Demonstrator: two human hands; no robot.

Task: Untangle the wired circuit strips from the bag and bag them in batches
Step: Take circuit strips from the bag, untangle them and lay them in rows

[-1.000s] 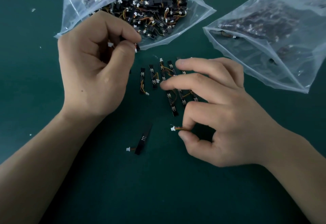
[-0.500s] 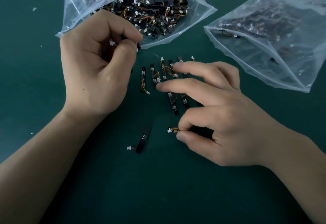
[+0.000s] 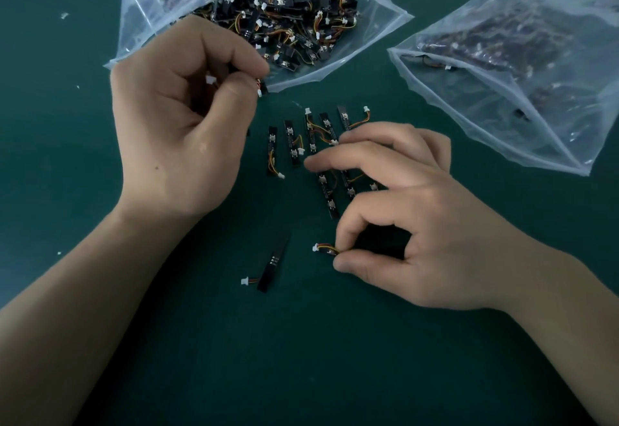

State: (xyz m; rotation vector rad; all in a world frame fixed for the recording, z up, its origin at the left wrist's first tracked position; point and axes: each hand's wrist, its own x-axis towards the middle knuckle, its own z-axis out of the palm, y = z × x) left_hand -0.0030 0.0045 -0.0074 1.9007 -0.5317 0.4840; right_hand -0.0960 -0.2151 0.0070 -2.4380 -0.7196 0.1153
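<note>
An open clear bag (image 3: 160, 6) at the top holds a tangle of black circuit strips with orange wires and white plugs. My left hand (image 3: 181, 127) sits at its mouth, fingers curled round a wired strip (image 3: 261, 89) whose end pokes out past the thumb. Several loose strips (image 3: 290, 142) lie in a row on the mat between the hands. My right hand (image 3: 412, 221) hovers over the row and pinches another strip by its wire (image 3: 325, 248) between thumb and forefinger; the other fingers are stretched out. A single strip (image 3: 272, 264) lies apart, nearer to me.
A second clear bag (image 3: 522, 97), partly filled with strips, lies at the upper right with its mouth toward the row. Everything rests on a dark green mat (image 3: 301, 358). A few white specks (image 3: 63, 16) dot the left side.
My right hand has shifted slightly left and toward me with the pinched strip. The left hand has kept its grip at the bag's mouth.
</note>
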